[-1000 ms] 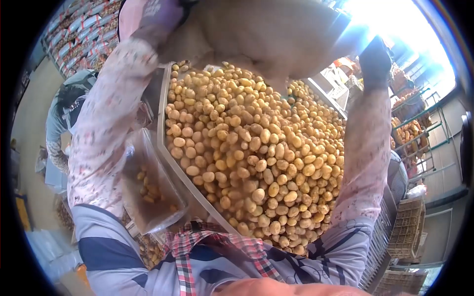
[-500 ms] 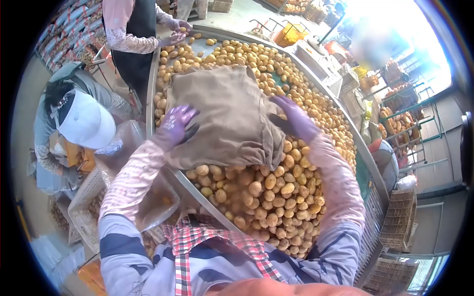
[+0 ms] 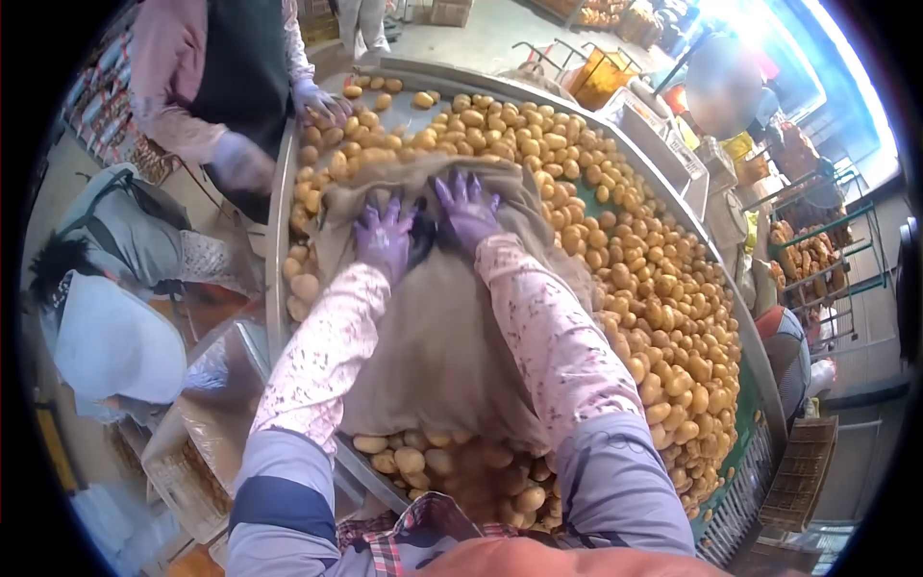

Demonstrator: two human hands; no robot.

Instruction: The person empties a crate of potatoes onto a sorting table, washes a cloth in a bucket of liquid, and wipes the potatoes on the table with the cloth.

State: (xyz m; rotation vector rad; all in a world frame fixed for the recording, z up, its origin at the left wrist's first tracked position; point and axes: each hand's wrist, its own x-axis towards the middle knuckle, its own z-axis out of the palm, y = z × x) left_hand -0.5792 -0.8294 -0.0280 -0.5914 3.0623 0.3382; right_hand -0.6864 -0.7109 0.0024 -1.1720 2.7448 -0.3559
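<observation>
A brown-grey cloth [image 3: 437, 337] lies spread over a heap of potatoes [image 3: 663, 317] on a metal-edged table [image 3: 279, 216]. My left hand [image 3: 386, 234], in a purple glove with a dark palm, presses on the far part of the cloth with its fingers spread. Close beside it on the right, my right hand [image 3: 467, 212] lies on the same cloth, gloved alike, fingers apart. Potatoes show beyond the cloth, to its right and at its near edge. The cloth hides those beneath it.
Across the table's left corner stands a person in a dark apron [image 3: 240, 82], gloved hands at the potatoes. A person in a white cap [image 3: 115, 341] bends at the left near a plastic-lined crate [image 3: 187, 471]. Wicker baskets [image 3: 800, 471] stand at the right.
The cloth, raised a second ago, came down on the potatoes and now reaches nearer to me. Both my hands have moved forward and closer together on it. The person in the apron has shifted left.
</observation>
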